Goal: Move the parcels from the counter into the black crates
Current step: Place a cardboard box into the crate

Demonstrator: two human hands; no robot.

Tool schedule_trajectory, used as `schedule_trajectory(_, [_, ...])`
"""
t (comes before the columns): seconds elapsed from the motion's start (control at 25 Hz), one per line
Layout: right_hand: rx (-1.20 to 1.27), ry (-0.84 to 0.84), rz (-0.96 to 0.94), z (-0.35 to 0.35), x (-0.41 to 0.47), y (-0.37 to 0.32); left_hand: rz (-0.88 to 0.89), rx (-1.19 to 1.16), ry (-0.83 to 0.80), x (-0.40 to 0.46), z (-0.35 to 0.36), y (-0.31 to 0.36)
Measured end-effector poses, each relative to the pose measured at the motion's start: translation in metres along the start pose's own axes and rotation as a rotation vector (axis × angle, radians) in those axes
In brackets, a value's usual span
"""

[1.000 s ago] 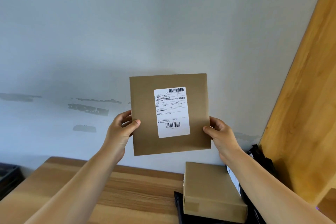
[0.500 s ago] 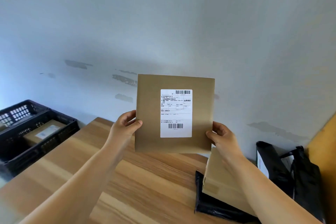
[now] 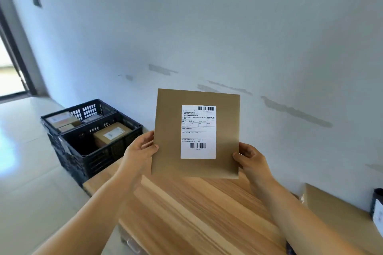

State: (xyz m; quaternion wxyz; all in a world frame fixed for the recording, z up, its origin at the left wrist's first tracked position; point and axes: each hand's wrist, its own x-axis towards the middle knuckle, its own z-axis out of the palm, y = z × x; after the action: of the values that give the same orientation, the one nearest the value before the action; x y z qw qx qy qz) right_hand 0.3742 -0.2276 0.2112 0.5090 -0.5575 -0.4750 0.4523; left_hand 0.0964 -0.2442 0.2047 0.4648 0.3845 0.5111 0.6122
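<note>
Carrying a flat parcel point(image 3: 196, 133) toward the black crates point(image 3: 97, 141)

My left hand point(image 3: 138, 151) and right hand point(image 3: 251, 159) pinch its side edges, holding it upright above the counter point(image 3: 196, 213); next I judge it must swing left and lower into a crate. Its white label point(image 3: 198, 131) shows two barcodes and small Chinese print I can't make out

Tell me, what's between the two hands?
In the head view, a flat brown parcel with a white label facing the camera. The left hand grips its left edge and the right hand its right edge, above the wooden counter.
</note>
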Motion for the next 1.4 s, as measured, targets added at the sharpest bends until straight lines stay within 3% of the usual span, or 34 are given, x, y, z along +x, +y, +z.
schedule_trajectory(0.24, [0.007, -0.142, 0.023, 0.189, -0.033, 0.009, -0.035, -0.014, 0.094, 0.009, -0.183, 0.024])
schedule_trajectory(0.48, [-0.022, -0.289, 0.129, 0.330, -0.043, 0.030, -0.100, 0.053, 0.227, 0.021, -0.315, 0.037])
schedule_trajectory(0.84, [-0.079, -0.434, 0.211, 0.464, 0.014, 0.060, -0.232, 0.110, 0.324, 0.092, -0.407, 0.025])
schedule_trajectory(1.08, [-0.145, -0.507, 0.248, 0.573, 0.101, 0.076, -0.295, 0.191, 0.448, 0.200, -0.462, 0.031])
schedule_trajectory(1.4, [-0.229, -0.593, 0.368, 0.681, 0.185, 0.099, -0.413, 0.254, 0.488, 0.317, -0.528, 0.014])
